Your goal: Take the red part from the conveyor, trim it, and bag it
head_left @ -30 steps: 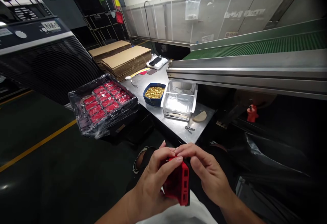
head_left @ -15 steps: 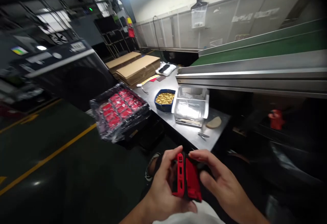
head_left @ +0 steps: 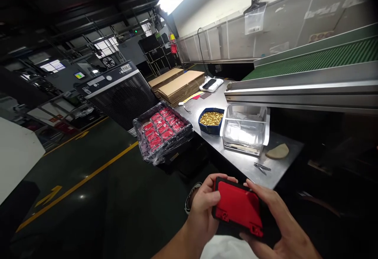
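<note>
Both hands hold a red plastic casing with a black rim (head_left: 238, 207) low in the view, its broad red face turned up toward me. My left hand (head_left: 203, 211) grips its left edge, thumb on the top corner. My right hand (head_left: 279, 227) cups its right side from below, fingers along the far edge. Beyond the hands stands a steel table (head_left: 236, 160) with a blue dish of small brass parts (head_left: 210, 119), a clear plastic box (head_left: 245, 131) and tweezers (head_left: 261, 167).
A black tray of red casings wrapped in plastic film (head_left: 162, 129) sits left of the table. Flat cardboard sheets (head_left: 180, 84) lie further back. A green conveyor belt (head_left: 319, 60) runs along the right. A tan pad (head_left: 277, 151) lies on the table. Dark floor with yellow lines is at left.
The casing has been turned from edge-on to flat, its broad red face now up. My view has swung left and up, shifting the table and tray rightward.
</note>
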Tool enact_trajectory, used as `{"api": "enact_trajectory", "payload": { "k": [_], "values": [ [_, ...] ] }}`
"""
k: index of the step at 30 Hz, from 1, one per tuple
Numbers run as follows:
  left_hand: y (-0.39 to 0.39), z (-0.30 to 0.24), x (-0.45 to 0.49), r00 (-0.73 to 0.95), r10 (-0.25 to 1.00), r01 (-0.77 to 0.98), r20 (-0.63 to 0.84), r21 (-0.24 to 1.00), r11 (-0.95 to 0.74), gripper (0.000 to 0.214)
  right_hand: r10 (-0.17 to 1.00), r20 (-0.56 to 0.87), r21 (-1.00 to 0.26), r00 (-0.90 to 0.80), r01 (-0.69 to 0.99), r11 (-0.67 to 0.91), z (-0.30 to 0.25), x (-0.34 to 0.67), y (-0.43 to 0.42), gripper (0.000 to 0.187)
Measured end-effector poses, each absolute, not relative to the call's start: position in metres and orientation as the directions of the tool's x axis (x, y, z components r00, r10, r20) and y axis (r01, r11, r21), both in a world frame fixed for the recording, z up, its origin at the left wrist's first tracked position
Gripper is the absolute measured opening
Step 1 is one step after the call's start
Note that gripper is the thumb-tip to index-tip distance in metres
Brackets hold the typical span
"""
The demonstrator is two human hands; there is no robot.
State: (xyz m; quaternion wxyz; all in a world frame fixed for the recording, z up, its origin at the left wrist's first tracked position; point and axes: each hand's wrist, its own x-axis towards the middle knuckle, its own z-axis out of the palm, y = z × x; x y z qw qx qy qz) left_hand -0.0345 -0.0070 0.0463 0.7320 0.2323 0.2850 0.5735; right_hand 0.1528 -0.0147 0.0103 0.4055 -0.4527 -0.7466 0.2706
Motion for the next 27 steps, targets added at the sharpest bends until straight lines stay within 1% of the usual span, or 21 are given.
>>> {"api": "enact_trajectory", "payload": {
  "k": [2,3,7,9,11,12,13,14,15,16,17,18,19,20,21,22,23,24,25,26,27],
  "values": [
    [-0.004,0.043,-0.033,0.095,0.968,-0.684,-0.232,0.691,0.233,0.028,0.898,0.348,-0.78,-0.271,0.448,0.437,0.006,0.152,-0.016,0.079],
    [-0.003,0.041,-0.032,0.049,0.96,-0.659,-0.274,0.714,0.237,0.027,0.899,0.338,-0.785,-0.279,0.444,0.433,0.004,0.151,-0.017,0.08],
    [0.001,0.037,-0.031,-0.082,0.914,-0.582,-0.396,0.764,0.278,0.035,0.91,0.289,-0.825,-0.297,0.406,0.394,-0.003,0.15,-0.019,0.082],
    [0.002,0.035,-0.032,-0.096,0.911,-0.572,-0.4,0.772,0.278,0.038,0.932,0.213,-0.893,-0.292,0.329,0.307,-0.002,0.15,-0.018,0.08],
    [0.001,0.033,-0.036,-0.056,0.929,-0.6,-0.365,0.756,0.261,0.038,0.941,0.06,-0.982,-0.334,0.147,0.115,0.003,0.148,-0.017,0.072],
    [0.0,0.032,-0.038,-0.004,0.941,-0.626,-0.337,0.735,0.261,0.038,0.922,-0.033,-0.999,-0.385,0.018,-0.028,0.006,0.146,-0.017,0.065],
    [-0.001,0.03,-0.04,0.074,0.949,-0.657,-0.306,0.701,0.277,0.04,0.881,-0.127,-0.974,-0.457,-0.112,-0.198,0.01,0.143,-0.017,0.057],
    [-0.003,0.029,-0.041,0.168,0.948,-0.685,-0.272,0.659,0.311,0.046,0.814,-0.207,-0.902,-0.543,-0.216,-0.373,0.013,0.139,-0.018,0.054],
    [-0.004,0.028,-0.042,0.259,0.938,-0.704,-0.232,0.62,0.348,0.059,0.734,-0.263,-0.803,-0.626,-0.281,-0.526,0.014,0.134,-0.019,0.057],
    [-0.005,0.026,-0.042,0.332,0.923,-0.718,-0.194,0.582,0.381,0.072,0.659,-0.298,-0.708,-0.691,-0.303,-0.638,0.015,0.129,-0.02,0.065],
    [-0.006,0.025,-0.042,0.38,0.91,-0.736,-0.164,0.542,0.405,0.081,0.606,-0.317,-0.649,-0.729,-0.299,-0.699,0.014,0.125,-0.021,0.075],
    [-0.006,0.024,-0.042,0.397,0.906,-0.76,-0.147,0.5,0.414,0.085,0.577,-0.327,-0.637,-0.749,-0.276,-0.719,0.012,0.121,-0.021,0.083],
    [-0.006,0.024,-0.041,0.388,0.91,-0.787,-0.146,0.462,0.41,0.084,0.573,-0.33,-0.668,-0.75,-0.243,-0.703,0.008,0.12,-0.019,0.088],
    [-0.005,0.024,-0.04,0.369,0.915,-0.811,-0.164,0.425,0.402,0.082,0.602,-0.327,-0.732,-0.729,-0.208,-0.649,0.003,0.121,-0.015,0.09],
    [-0.004,0.025,-0.039,0.349,0.916,-0.829,-0.198,0.391,0.401,0.079,0.658,-0.324,-0.811,-0.679,-0.159,-0.563,-0.004,0.125,-0.008,0.088],
    [-0.003,0.026,-0.038,0.328,0.914,-0.842,-0.24,0.364,0.398,0.077,0.731,-0.322,-0.887,-0.602,-0.079,-0.456,-0.011,0.132,0.001,0.084],
    [-0.002,0.027,-0.038,0.3,0.911,-0.853,-0.283,0.347,0.389,0.075,0.819,-0.307,-0.943,-0.484,0.036,-0.331,-0.021,0.142,0.014,0.077],
    [-0.001,0.028,-0.038,0.273,0.906,-0.86,-0.324,0.34,0.381,0.074,0.911,-0.253,-0.962,-0.326,0.186,-0.2,-0.032,0.153,0.028,0.068],
    [0.0,0.029,-0.038,0.248,0.899,-0.862,-0.36,0.341,0.375,0.074,0.973,-0.166,-0.92,-0.162,0.379,-0.094,-0.044,0.165,0.043,0.059],
    [0.0,0.03,-0.039,0.225,0.895,-0.864,-0.385,0.345,0.366,0.074,0.999,-0.038,-0.826,-0.019,0.564,-0.021,-0.057,0.177,0.058,0.055],
    [0.0,0.03,-0.039,0.205,0.893,-0.867,-0.401,0.349,0.356,0.074,0.995,0.084,-0.699,0.049,0.714,0.024,-0.071,0.189,0.073,0.055]
  ]
}}
